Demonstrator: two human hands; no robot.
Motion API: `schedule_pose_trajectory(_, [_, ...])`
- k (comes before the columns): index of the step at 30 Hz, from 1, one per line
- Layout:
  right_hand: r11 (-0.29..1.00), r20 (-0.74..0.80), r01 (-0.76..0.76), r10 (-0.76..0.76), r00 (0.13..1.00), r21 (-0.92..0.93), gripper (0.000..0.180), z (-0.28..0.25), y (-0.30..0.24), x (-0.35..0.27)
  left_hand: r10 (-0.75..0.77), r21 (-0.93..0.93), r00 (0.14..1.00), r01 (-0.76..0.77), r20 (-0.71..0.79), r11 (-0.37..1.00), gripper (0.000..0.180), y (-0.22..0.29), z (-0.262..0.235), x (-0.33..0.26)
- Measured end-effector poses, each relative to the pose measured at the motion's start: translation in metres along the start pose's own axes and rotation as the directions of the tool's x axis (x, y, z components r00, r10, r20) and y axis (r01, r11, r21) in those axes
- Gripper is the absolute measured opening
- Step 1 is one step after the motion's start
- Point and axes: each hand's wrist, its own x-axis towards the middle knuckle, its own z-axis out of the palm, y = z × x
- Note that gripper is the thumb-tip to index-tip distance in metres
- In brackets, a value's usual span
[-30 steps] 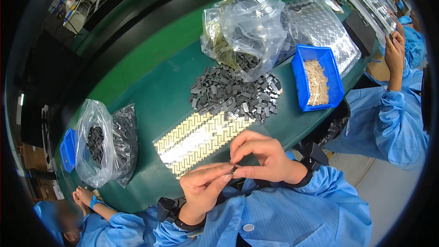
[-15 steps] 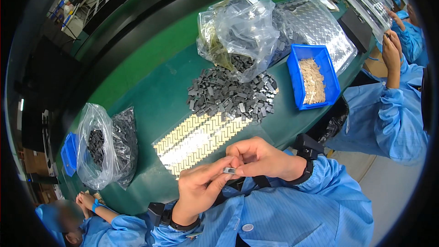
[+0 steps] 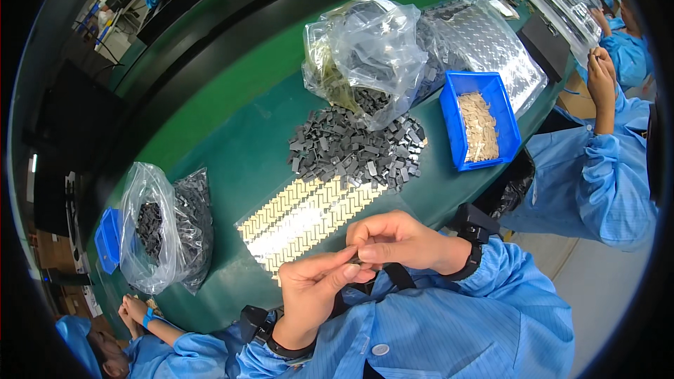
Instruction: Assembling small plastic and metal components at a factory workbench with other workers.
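Close to my body, my left hand (image 3: 312,293) and my right hand (image 3: 404,242) meet fingertip to fingertip. Pinched between them is a small dark rectangular piece (image 3: 356,260), mostly hidden by the fingers. My left thumb and index finger close on it from one side. The right thumb and index are pressed together at its other end; anything else in that pinch is too small to make out. Just beyond my hands lies a clear sheet with rows of small cream-coloured strips (image 3: 309,221). A heap of small dark grey blocks (image 3: 354,144) covers its far end.
A clear plastic bag (image 3: 368,42) sits behind the heap. To its right stands a blue bin (image 3: 455,126) of small tan pieces. Another bag of dark pieces (image 3: 189,238) and a blue bin (image 3: 107,238) are at the left. Co-workers in blue sit on both sides.
The dark piece showed a light, shiny face between my fingers before; now it is turned and mostly covered. My left hand has shifted slightly right, its fingers closer to the right hand's.
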Motion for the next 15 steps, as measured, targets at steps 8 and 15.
schedule_pose_trajectory(8, [0.526,0.069,0.447,-0.589,0.805,-0.723,0.025,-0.009,0.021,0.008,-0.247,-0.532,0.963,0.266,0.107,0.804,0.025,-0.015,-0.005,-0.001])
schedule_pose_trajectory(15, [0.039,0.404,0.519,-0.578,0.709,-0.854,0.028,-0.014,0.005,0.015,-0.271,-0.510,0.951,0.308,0.147,0.803,0.024,-0.007,-0.018,-0.010])
